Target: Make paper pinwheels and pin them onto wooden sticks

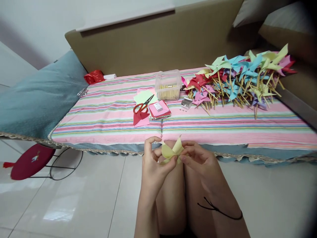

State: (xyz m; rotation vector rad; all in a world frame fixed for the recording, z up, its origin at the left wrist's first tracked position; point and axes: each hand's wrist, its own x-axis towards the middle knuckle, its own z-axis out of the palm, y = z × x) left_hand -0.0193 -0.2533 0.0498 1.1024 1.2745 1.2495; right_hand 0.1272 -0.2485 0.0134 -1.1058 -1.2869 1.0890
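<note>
A pale yellow paper pinwheel [168,151], its blades curled toward the middle, is held above the lap between both hands. My left hand [156,162] is closed on its left side, the thumb pressed near the centre. On the right side my right hand [198,157] pinches the paper close to the same spot. Whether a pin sits between the fingertips is hidden. Beyond the hands, on the striped cloth, lie red-handled scissors [143,105] and a stack of coloured paper squares [159,110] with a small white box on top.
A clear plastic tub [168,84] holds yellow sticks. Beside it are a small open case [186,103] and tiny loose pieces. Many finished pinwheels [235,79] are heaped at the right. A red bag [94,77] lies at the back left; a dark red stool [33,162] stands on the floor.
</note>
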